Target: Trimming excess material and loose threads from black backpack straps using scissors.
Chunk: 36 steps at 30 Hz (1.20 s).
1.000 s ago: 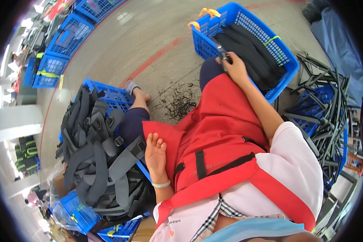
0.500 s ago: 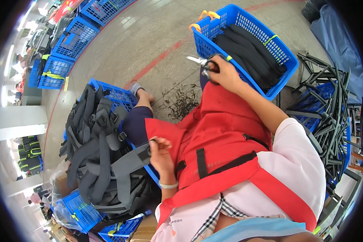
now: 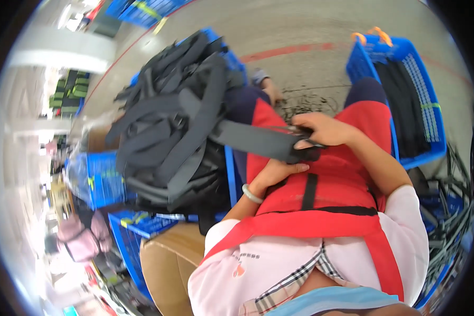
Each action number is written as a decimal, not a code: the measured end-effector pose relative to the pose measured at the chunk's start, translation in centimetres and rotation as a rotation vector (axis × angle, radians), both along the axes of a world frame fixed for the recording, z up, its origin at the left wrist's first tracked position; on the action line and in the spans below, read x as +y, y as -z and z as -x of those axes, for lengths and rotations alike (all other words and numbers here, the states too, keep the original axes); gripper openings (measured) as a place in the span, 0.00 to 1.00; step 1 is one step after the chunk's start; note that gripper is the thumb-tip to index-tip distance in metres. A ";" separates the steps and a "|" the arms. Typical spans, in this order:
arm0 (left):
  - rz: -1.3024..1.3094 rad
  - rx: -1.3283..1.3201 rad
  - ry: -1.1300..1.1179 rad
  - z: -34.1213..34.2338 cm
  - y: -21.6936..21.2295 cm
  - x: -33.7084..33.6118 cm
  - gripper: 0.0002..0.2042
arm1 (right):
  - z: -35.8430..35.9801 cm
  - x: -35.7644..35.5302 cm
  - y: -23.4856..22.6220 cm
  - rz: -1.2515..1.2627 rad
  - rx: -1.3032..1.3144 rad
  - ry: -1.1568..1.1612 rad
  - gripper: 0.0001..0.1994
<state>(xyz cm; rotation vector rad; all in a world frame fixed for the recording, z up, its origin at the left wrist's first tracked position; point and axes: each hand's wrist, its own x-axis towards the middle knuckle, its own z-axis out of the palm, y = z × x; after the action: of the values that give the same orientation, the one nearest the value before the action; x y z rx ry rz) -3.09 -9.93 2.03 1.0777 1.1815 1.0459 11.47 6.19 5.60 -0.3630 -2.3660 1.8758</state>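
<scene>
Across my lap stretches a wide grey padded strap (image 3: 255, 140), running from a heaped pile of the same straps (image 3: 166, 126) on my left. My left hand (image 3: 276, 175) is closed at the lower edge of its dark end, thumb extended. Over that same end, my right hand (image 3: 329, 130) is closed on scissors (image 3: 303, 131) with black handles. The fingers and the strap end hide most of the scissors, and the blades are hard to make out. A red apron (image 3: 353, 131) covers my lap beneath both hands.
A blue crate (image 3: 432, 152) of long black pieces stands beyond my right knee. The strap pile rests on another blue crate (image 3: 230, 176). Dark scraps (image 3: 310, 102) litter the floor between my feet. A cardboard box (image 3: 168, 258) stands at lower left, thin dark strips (image 3: 450, 210) at right.
My right hand has brought the scissors from beside the right crate to the strap end. My left hand has drawn the strap rightward over my lap. The view has swung left.
</scene>
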 end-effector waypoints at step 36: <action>0.200 -0.777 -0.192 4.4 -1.5 13.5 0.13 | -4.0 0.7 2.2 0.816 0.062 0.458 0.12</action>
<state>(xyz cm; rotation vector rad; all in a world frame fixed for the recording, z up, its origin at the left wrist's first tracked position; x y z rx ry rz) -7.54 3.62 3.58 0.3306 0.7309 1.2985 15.47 6.91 3.40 -0.7991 -1.2109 2.4256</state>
